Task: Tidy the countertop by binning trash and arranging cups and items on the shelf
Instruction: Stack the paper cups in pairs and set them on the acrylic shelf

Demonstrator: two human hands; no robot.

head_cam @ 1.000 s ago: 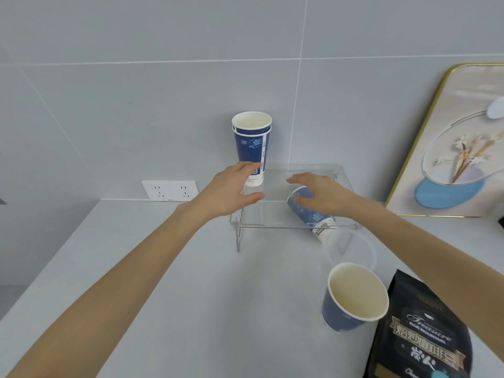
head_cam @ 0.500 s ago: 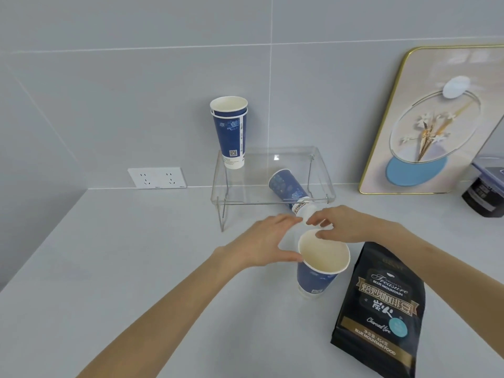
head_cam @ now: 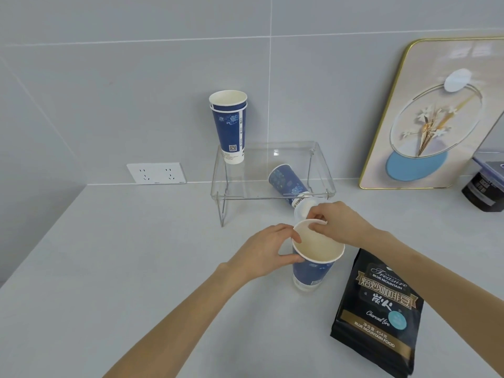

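A blue paper cup (head_cam: 313, 271) stands upright on the grey countertop (head_cam: 136, 255) in front of a clear acrylic shelf (head_cam: 272, 170). My left hand (head_cam: 264, 252) wraps its left side just under the rim. My right hand (head_cam: 338, 225) pinches the far rim between thumb and fingertips. Two stacked blue cups (head_cam: 230, 126) stand on the shelf's left rear corner. Another blue cup (head_cam: 286, 184) lies on its side under the shelf, base toward me, partly hidden by my right hand.
A black coffee bag (head_cam: 381, 309) lies flat right of the held cup. A gold-framed picture (head_cam: 436, 113) leans on the tiled wall at the right, with a dark jar (head_cam: 482, 186) beside it. A white wall socket (head_cam: 156, 173) sits left of the shelf.
Both hands came back from the shelf to the upright cup on the counter. They now grip it at its side and rim. My head view shifted down and right.
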